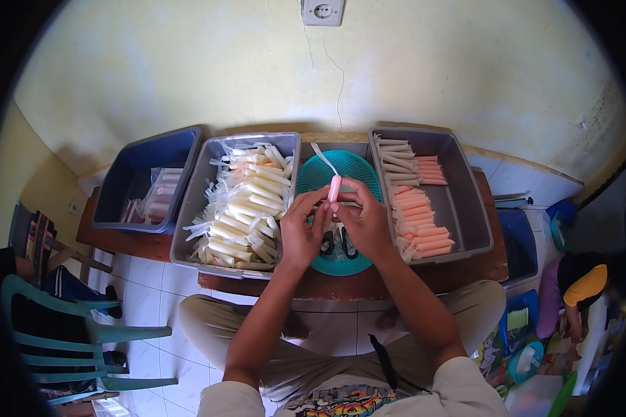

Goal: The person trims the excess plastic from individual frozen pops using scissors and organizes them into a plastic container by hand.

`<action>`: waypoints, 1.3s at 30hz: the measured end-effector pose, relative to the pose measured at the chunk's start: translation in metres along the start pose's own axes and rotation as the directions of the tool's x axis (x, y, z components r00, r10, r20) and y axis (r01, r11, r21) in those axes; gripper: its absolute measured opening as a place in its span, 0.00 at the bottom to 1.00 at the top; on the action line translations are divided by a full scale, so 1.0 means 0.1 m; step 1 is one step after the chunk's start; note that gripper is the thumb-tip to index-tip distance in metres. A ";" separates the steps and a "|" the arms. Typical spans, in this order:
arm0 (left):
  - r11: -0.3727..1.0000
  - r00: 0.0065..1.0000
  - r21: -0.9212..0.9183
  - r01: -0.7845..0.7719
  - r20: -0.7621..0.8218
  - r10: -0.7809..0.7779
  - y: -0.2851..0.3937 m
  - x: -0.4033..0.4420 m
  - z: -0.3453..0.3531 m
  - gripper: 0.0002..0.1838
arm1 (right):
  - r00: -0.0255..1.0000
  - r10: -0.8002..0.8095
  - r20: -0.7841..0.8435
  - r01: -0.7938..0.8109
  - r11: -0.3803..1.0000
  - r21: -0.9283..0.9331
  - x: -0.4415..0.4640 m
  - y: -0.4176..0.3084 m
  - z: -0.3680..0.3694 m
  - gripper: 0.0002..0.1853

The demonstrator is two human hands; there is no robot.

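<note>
Both hands meet over a green mesh basket, holding one pink filled plastic tube upright, its thin clear tail bending up to the left. My left hand pinches it low on the left side. On the right, my right hand has its fingers closed round the same tube. Black-handled scissors lie in the basket below. A grey tray to the left holds many pale yellow tubes. In the grey tray to the right lie pink tubes and brownish ones.
A dark blue tray with bagged dark tubes stands at the far left. All trays rest on a wooden bench against the wall. A green chair is at lower left. Another person bends over items on the floor at right.
</note>
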State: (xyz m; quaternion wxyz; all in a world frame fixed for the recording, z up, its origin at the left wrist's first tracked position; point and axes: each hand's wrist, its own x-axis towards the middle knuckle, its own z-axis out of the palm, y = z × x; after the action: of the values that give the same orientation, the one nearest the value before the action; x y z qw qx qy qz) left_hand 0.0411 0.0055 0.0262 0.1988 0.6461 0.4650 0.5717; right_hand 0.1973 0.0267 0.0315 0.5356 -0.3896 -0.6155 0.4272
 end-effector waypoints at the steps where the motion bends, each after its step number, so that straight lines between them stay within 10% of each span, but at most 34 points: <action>1: 0.999 0.999 -0.023 0.028 0.022 -0.028 -0.01 -0.01 -0.02 0.18 | 1.000 0.020 -0.006 -0.020 0.999 0.032 -0.02 0.04 0.01 0.22; 14: 0.990 0.990 -0.026 0.135 0.036 -0.134 -0.13 -0.04 -0.11 0.19 | 0.999 0.025 0.037 -0.027 0.999 0.044 -0.04 0.14 0.01 0.18; 19: 0.998 0.998 -0.008 0.059 -0.031 -0.059 -0.22 -0.02 -0.08 0.19 | 0.987 0.058 0.147 0.058 0.734 -0.676 -0.20 0.40 -0.03 0.28; 25: 0.999 0.998 -0.009 0.050 -0.034 -0.050 -0.25 -0.03 -0.08 0.18 | 0.874 0.460 0.159 -0.094 0.480 -0.872 -0.19 0.68 0.15 0.38; 39: 0.999 0.999 0.020 0.042 0.020 -0.042 -0.26 -0.03 -0.10 0.16 | 0.889 0.448 0.097 -0.152 0.487 -0.860 -0.11 0.66 0.19 0.38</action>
State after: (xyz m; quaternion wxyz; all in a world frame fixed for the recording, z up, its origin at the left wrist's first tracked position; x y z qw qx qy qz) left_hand 0.0226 0.0130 0.0064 0.2093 0.6440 0.4818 0.5562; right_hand 0.1814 0.0358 -0.0352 0.0975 -0.6268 -0.7394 0.2256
